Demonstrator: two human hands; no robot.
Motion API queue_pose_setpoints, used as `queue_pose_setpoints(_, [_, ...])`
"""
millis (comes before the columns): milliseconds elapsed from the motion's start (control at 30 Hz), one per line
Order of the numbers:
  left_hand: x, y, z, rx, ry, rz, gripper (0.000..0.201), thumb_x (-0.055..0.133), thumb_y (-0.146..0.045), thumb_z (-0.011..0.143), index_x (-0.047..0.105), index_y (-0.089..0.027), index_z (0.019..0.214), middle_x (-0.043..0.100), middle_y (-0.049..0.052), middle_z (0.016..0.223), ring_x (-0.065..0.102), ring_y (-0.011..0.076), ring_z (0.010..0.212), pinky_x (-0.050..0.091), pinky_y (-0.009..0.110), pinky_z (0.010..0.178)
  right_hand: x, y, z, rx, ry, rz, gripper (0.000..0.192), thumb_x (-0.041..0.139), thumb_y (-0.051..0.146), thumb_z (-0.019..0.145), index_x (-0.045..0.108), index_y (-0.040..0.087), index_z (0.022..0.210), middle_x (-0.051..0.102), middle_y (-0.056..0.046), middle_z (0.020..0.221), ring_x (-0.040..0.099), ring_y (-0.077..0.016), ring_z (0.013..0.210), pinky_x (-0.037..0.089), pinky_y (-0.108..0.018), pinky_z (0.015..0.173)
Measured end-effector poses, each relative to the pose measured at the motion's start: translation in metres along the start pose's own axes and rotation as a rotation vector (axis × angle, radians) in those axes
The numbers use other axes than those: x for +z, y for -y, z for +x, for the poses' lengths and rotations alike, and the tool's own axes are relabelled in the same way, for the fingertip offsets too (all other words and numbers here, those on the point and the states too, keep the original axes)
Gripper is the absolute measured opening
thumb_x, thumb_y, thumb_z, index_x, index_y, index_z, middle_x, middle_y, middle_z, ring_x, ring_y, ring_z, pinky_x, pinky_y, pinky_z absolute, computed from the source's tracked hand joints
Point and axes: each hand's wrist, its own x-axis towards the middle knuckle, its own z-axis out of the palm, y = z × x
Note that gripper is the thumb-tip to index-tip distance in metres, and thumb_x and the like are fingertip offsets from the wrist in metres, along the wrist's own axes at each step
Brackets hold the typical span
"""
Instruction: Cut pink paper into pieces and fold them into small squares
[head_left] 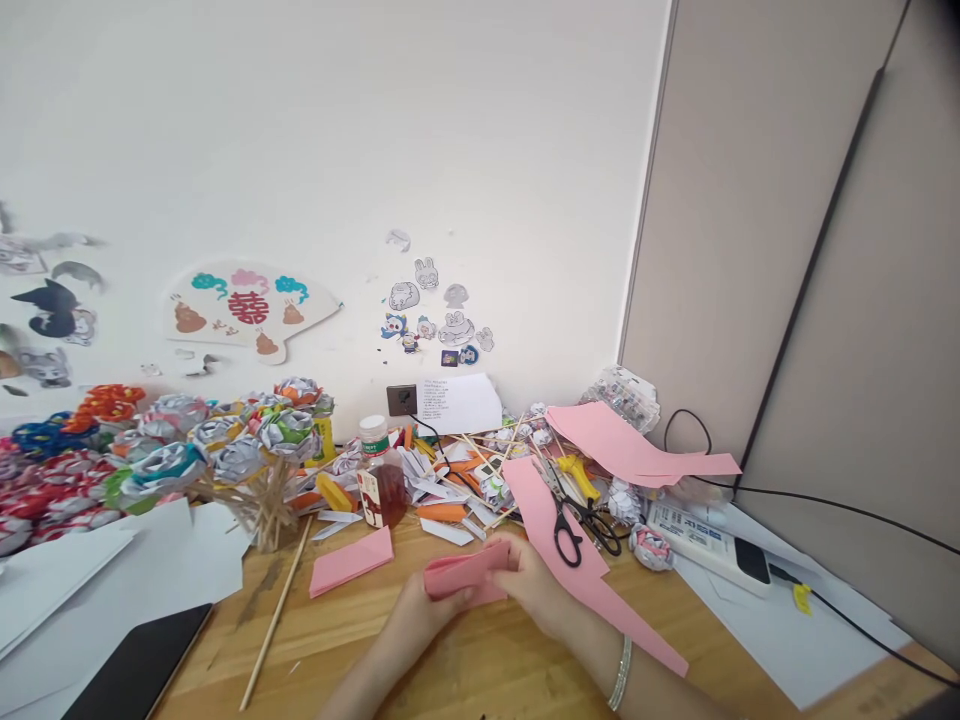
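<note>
Between my two hands is a folded stack of pink paper [466, 570], held just above the wooden table. My left hand [429, 608] grips its left end, with the thumb along the lower edge. At the right end my right hand [523, 578] is closed on the same paper, fingers behind it and thumb in front. A flat pink paper stack [352, 561] lies to the left of my hands. Black-handled scissors [568, 535] rest on a long pink sheet [536, 510] just right of my right hand.
Paper flowers on sticks [262, 450] crowd the left side. A jar of reddish liquid [382, 475] stands behind my hands amid paper scraps. One loose stick [276, 615], a black tablet-like slab [142, 665], white sheets [202, 550] and a power strip [709, 548] lie around.
</note>
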Motion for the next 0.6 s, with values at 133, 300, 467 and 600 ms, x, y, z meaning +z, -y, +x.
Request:
queue_pose_setpoints(133, [-0.001,-0.003,-0.001,0.033,0.037,0.007,0.033,0.06,-0.035,0.068,0.065,-0.016,0.094,0.067,0.007,0.098,0.059,0.0243,0.092,0.045,0.034,0.083,0.001,0.005,-0.002,-0.002,0.03,0.0,0.024,0.053,0.01,0.063,0.061,0.017,0.085,0.064,0.0,0.081,0.056,-0.018,0.082,0.04,-0.03,0.075])
queue_pose_setpoints(300, [-0.001,-0.001,-0.002,0.066,0.039,0.041,0.034,0.057,-0.037,0.071,0.064,-0.018,0.098,0.066,0.006,0.101,0.058,0.0231,0.094,0.042,0.034,0.087,0.004,0.017,-0.005,0.056,0.087,0.029,0.029,0.053,0.011,0.063,0.064,0.016,0.089,0.066,-0.002,0.083,0.056,-0.021,0.09,0.039,-0.034,0.083])
queue_pose_setpoints(467, [0.001,-0.003,-0.002,0.073,0.079,0.101,0.033,0.051,-0.039,0.075,0.063,-0.021,0.099,0.066,0.003,0.102,0.056,0.0214,0.097,0.04,0.033,0.09,0.004,0.021,-0.006,0.043,0.203,0.008,0.025,0.053,0.018,0.067,0.067,0.015,0.089,0.067,-0.004,0.084,0.056,-0.0205,0.088,0.039,-0.034,0.084])
queue_pose_setpoints(600, [0.001,-0.004,-0.003,0.03,0.113,0.098,0.036,0.045,-0.041,0.078,0.063,-0.019,0.099,0.068,0.003,0.095,0.058,0.0207,0.088,0.043,0.031,0.083,0.004,0.014,-0.004,0.126,0.13,-0.048,0.026,0.052,0.023,0.07,0.066,0.014,0.09,0.067,-0.003,0.078,0.058,-0.0196,0.079,0.042,-0.033,0.076])
